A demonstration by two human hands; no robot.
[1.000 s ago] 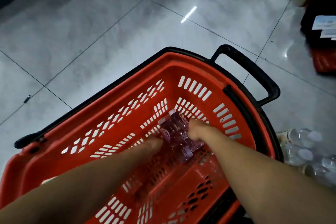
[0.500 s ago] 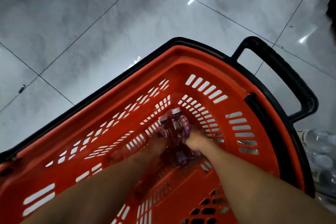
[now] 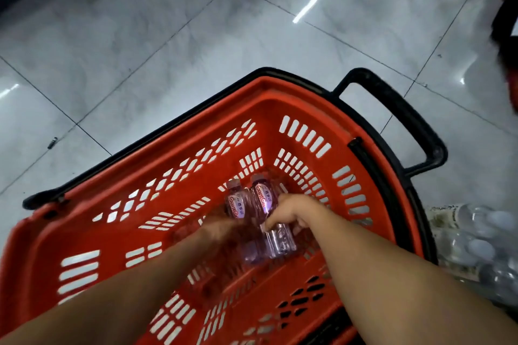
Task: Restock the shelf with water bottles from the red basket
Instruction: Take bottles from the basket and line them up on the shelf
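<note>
A red basket [image 3: 157,176] with a black rim and a black handle [image 3: 403,120] stands on the tiled floor. Deep inside it lie a few small clear water bottles [image 3: 262,199] with purple-tinted labels, caps pointing away from me. Both my arms reach down into the basket. My right hand [image 3: 291,211] grips the right bottle around its middle. My left hand [image 3: 221,228] is blurred and lies against the left bottle [image 3: 236,204]; its fingers seem curled round it.
A plastic-wrapped pack of water bottles [image 3: 476,238] lies on the floor right of the basket. Red and black objects [image 3: 507,45] sit at the right edge. Grey glossy tiles [image 3: 140,50] spread ahead and to the left.
Both hands have shifted slightly toward me with the bottles. The camera has tilted, so the basket sits lower in view. The bottles' labels now show more plainly.
</note>
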